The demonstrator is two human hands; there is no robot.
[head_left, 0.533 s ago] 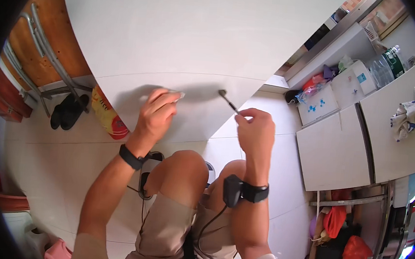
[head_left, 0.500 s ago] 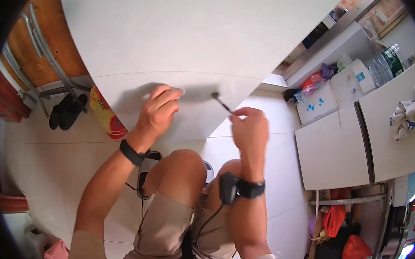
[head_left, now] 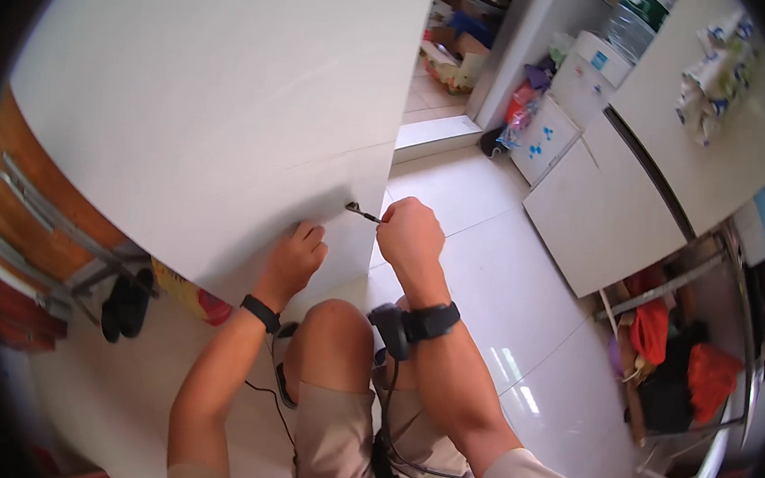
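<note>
A slim tool with a dark shaft and small dark head sticks out of my closed right hand. Its head meets or nearly meets a large white panel, close to the panel's right edge; its exact kind is unclear. My left hand is lower and to the left, against or just in front of the same panel. Its fingers are curled together, and what they hold, if anything, is hidden. A shadow falls across the panel around both hands.
A white refrigerator stands on the right, beside a rack holding red bags. At left are folding metal chairs and dark slippers. A black cable hangs from the device on my right wrist across my lap.
My view has turned, so the panel sits further left in it. The tool's head is now nearer the panel's right edge. My left hand stays curled, now lower relative to the tool.
</note>
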